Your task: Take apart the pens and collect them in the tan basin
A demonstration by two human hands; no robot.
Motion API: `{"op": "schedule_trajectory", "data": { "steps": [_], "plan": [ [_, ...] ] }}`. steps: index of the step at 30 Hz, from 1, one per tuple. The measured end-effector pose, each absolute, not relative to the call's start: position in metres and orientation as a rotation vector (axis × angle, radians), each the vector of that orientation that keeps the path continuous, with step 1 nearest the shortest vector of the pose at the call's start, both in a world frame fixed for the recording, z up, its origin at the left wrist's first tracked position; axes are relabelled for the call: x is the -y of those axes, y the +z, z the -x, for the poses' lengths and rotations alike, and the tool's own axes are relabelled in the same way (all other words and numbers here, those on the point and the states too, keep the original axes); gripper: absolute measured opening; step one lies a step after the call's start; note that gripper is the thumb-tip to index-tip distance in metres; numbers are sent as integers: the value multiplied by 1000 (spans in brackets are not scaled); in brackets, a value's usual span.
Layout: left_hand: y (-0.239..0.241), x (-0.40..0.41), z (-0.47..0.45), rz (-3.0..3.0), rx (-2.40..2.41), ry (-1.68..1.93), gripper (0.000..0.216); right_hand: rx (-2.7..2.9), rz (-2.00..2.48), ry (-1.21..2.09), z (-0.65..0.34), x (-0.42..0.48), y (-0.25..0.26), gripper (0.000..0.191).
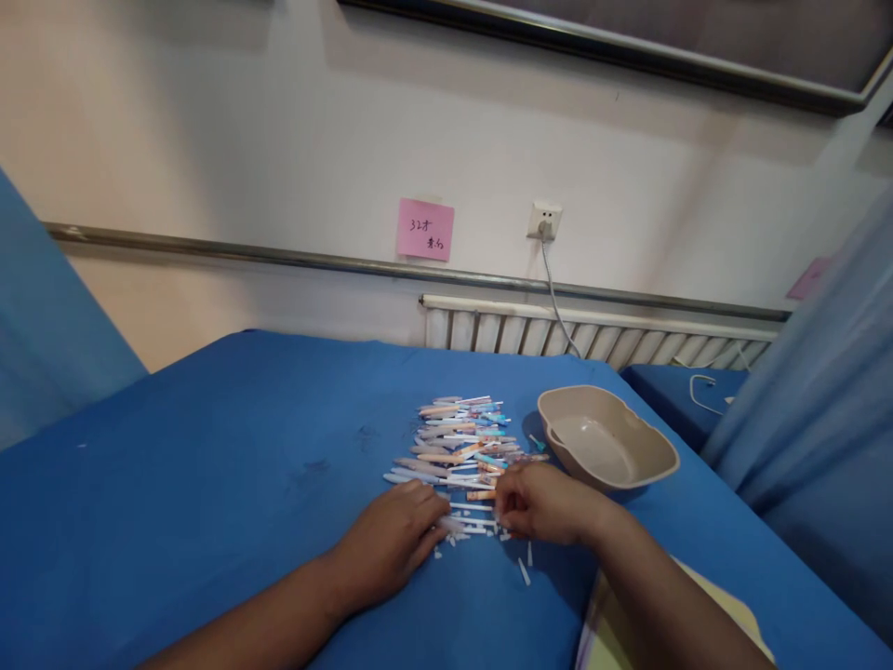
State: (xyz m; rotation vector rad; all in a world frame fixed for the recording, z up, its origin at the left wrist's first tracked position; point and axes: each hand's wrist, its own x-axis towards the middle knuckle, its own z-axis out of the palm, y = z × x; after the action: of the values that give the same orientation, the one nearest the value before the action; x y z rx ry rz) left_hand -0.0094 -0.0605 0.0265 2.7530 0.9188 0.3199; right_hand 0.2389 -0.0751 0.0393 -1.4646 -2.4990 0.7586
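Note:
A row of slim pen-like sticks (pixel 457 437) lies side by side on the blue cloth, with white shafts and grey, orange or teal parts. My left hand (pixel 394 535) is at the near left end of the row, its fingers and thumb closed around the left ends of several thin white sticks (pixel 474 520). Across from it, my right hand (pixel 540 502) is curled in a pinch at their right ends. Whatever is between its fingertips is hidden. Small white tapered pieces (pixel 524 571) lie loose below the hands.
A beige basin (pixel 604 442) stands right of the row, with a small teal piece (pixel 537 443) beside it. Under my right forearm is a pale yellow item (pixel 722 596). Behind the blue-covered bed (pixel 209 447) are a radiator (pixel 502 326) and a plugged-in cable (pixel 551 284). Blue curtains hang at both sides.

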Motion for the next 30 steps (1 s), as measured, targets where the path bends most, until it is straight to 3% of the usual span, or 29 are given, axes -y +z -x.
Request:
{"op": "schedule_trajectory", "data": {
  "steps": [5,10,17,27,30],
  "plan": [
    [36,70,5,-2731,-879,305,21,2538,1370,580,-220,78,38,17],
    [36,70,4,-2705,-790,317,47,2554,1616,619,-226,84,39,48],
    [28,61,6,-2705,-842,426,22,2628,1718,462,-218,86,40,22],
    [26,50,8,-2680,-817,497,28,2532,1560,419,-221,75,33,15],
    [24,52,9,-2677,-831,585,28,2474,1567,394,-222,76,35,21]
  ]
}}
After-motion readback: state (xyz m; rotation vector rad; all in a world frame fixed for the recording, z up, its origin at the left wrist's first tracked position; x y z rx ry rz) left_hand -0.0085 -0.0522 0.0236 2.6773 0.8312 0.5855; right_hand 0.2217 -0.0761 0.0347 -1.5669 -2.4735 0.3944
